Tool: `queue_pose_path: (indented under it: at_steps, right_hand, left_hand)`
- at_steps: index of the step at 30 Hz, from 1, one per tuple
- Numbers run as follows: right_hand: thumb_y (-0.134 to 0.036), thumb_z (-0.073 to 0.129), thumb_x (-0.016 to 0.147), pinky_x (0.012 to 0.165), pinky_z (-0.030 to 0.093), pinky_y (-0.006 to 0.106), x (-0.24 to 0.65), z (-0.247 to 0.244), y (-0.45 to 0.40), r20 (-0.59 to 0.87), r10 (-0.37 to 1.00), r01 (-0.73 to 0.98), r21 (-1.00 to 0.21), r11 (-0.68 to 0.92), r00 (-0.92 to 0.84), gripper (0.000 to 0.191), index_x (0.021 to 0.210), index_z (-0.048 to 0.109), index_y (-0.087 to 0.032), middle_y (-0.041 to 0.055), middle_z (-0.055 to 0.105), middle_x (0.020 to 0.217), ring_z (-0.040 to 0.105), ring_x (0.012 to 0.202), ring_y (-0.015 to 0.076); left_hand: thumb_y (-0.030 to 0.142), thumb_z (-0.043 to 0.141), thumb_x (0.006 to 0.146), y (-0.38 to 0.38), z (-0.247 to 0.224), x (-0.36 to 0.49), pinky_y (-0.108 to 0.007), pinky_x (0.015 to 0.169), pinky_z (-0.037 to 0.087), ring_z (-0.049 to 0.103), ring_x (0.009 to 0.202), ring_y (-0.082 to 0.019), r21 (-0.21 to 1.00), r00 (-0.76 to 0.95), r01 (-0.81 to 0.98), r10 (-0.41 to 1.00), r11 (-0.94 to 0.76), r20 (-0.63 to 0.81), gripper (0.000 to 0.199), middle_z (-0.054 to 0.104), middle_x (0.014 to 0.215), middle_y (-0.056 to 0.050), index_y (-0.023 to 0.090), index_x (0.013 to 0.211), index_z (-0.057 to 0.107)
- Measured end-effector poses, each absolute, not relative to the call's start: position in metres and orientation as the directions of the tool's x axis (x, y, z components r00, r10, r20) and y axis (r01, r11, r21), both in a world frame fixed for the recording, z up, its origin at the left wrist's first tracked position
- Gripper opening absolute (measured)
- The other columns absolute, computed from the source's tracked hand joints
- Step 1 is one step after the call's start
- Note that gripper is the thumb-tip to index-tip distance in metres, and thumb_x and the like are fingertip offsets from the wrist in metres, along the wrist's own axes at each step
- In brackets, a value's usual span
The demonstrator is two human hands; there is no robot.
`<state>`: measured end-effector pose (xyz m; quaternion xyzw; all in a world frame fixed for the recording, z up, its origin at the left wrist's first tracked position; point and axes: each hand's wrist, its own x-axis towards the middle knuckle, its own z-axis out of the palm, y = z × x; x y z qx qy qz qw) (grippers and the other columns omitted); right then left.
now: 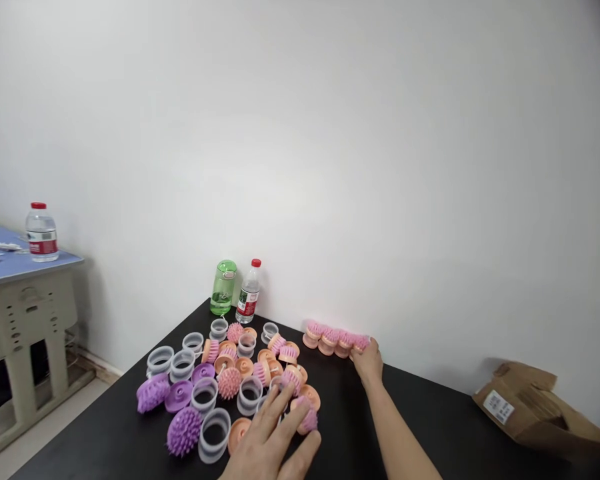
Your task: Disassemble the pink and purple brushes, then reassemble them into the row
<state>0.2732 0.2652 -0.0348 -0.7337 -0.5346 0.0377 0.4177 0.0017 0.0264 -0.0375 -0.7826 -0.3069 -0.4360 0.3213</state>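
Observation:
My left hand (275, 440) reaches over the near edge of a spread of brush parts, its fingers apart. Its fingertips lie over or against a pink-bristled brush head (307, 419); contact is hard to judge. At the wall, my right hand (369, 362) has its fingers closed around the right end brush of a row of pink scrubbing brushes (329, 339) with peach bases. The hand partly hides that end brush. Around my left hand lie clear plastic rings (250, 393), peach discs (239, 433), a coral bristle head (229, 383) and purple bristle heads (184, 431).
A green bottle (223, 288) and a red-capped water bottle (249, 292) stand at the black table's back corner. A crumpled brown cardboard box (535, 413) lies on the right. At far left, another water bottle (42, 233) stands on a blue-topped desk (15, 267).

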Motion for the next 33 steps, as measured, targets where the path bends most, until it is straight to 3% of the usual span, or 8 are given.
queue_pose_path:
  at_steps: [4,8,11,14,17,21,26,33]
  right_hand:
    - [-0.034,0.062,0.095,0.088,0.056,0.045,0.266,-0.031,0.265,0.31,0.803,0.689,-0.706,-0.165,0.509,0.035,0.126,0.057,-0.018,0.0087,0.061,0.126,0.065,0.105,0.0233]
    - [-0.032,0.064,0.093,0.096,0.052,0.049,0.266,-0.021,0.246,0.285,0.789,0.635,-0.754,-0.165,0.544,0.042,0.131,0.054,-0.018,0.011,0.058,0.133,0.061,0.115,0.027]
    - [-0.033,0.071,0.083,0.103,0.045,0.052,0.265,-0.013,0.217,0.291,0.808,0.601,-0.793,-0.095,0.511,0.067,0.14,0.046,-0.009,0.0215,0.057,0.135,0.056,0.124,0.0371]
    - [-0.045,0.07,0.075,0.102,0.046,0.05,0.252,-0.009,0.17,0.325,0.857,0.562,-0.825,0.05,0.401,0.076,0.138,0.048,-0.011,0.0205,0.063,0.131,0.059,0.121,0.0397]
    - [-0.054,0.066,0.075,0.094,0.054,0.038,0.226,-0.009,0.111,0.373,0.904,0.457,-0.854,0.248,0.208,0.067,0.132,0.052,-0.021,0.0103,0.068,0.125,0.068,0.11,0.0299]
    - [-0.049,0.074,0.075,0.099,0.053,0.043,0.189,-0.016,0.039,0.346,0.936,0.026,-0.937,0.348,-0.06,0.066,0.13,0.05,-0.023,0.0131,0.066,0.127,0.066,0.115,0.0308]
    - [-0.038,0.078,0.073,0.105,0.047,0.046,0.163,-0.027,-0.005,0.415,0.895,-0.142,-0.908,0.394,-0.166,0.062,0.129,0.054,-0.025,0.0126,0.058,0.139,0.056,0.129,0.0319]
    - [-0.032,0.08,0.067,0.087,0.055,0.038,0.169,-0.027,-0.004,0.367,0.913,-0.011,-0.929,0.371,-0.181,0.063,0.124,0.056,-0.024,0.0061,0.069,0.112,0.068,0.098,0.0251]
  left_hand:
    - [0.022,0.067,0.088,0.03,-0.046,0.006,-0.04,0.105,0.053,0.04,0.142,-0.032,-0.13,0.309,0.834,0.258,-0.536,0.915,0.043,0.05,0.147,-0.012,0.02,0.13,0.058]
    - [0.02,0.072,0.082,0.022,-0.035,0.0,-0.052,0.107,0.049,0.038,0.143,-0.037,-0.206,0.392,0.788,0.215,-0.58,0.895,0.05,0.049,0.149,-0.008,0.023,0.13,0.058]
    - [0.028,0.079,0.074,0.008,-0.021,-0.008,-0.059,0.107,0.047,0.033,0.144,-0.043,-0.157,0.491,0.742,0.369,-0.652,0.789,0.068,0.05,0.148,-0.015,0.018,0.136,0.053]
    - [0.019,0.079,0.073,-0.003,-0.013,-0.015,-0.056,0.106,0.049,0.033,0.144,-0.041,0.003,0.484,0.752,0.555,-0.659,0.677,0.083,0.044,0.152,-0.018,0.018,0.146,0.039]
    - [0.018,0.074,0.08,-0.007,-0.014,-0.015,-0.053,0.109,0.047,0.038,0.142,-0.036,0.144,0.416,0.741,0.616,-0.656,0.669,0.082,0.044,0.152,-0.018,0.02,0.149,0.03]
    - [0.042,0.078,0.078,-0.007,-0.019,-0.008,-0.054,0.108,0.046,0.048,0.133,-0.036,0.239,0.342,0.689,0.598,-0.684,0.724,0.083,0.052,0.141,-0.02,0.02,0.144,0.032]
    - [0.024,0.061,0.089,-0.014,-0.024,-0.001,-0.041,0.087,0.058,0.065,0.104,-0.027,0.283,0.28,0.654,0.572,-0.701,0.771,0.044,0.064,0.115,-0.012,0.022,0.128,0.043]
    - [0.011,0.052,0.087,-0.011,-0.02,-0.006,-0.034,0.085,0.056,0.066,0.1,-0.024,0.153,0.365,0.691,0.523,-0.707,0.77,0.032,0.064,0.112,-0.01,0.021,0.118,0.055]
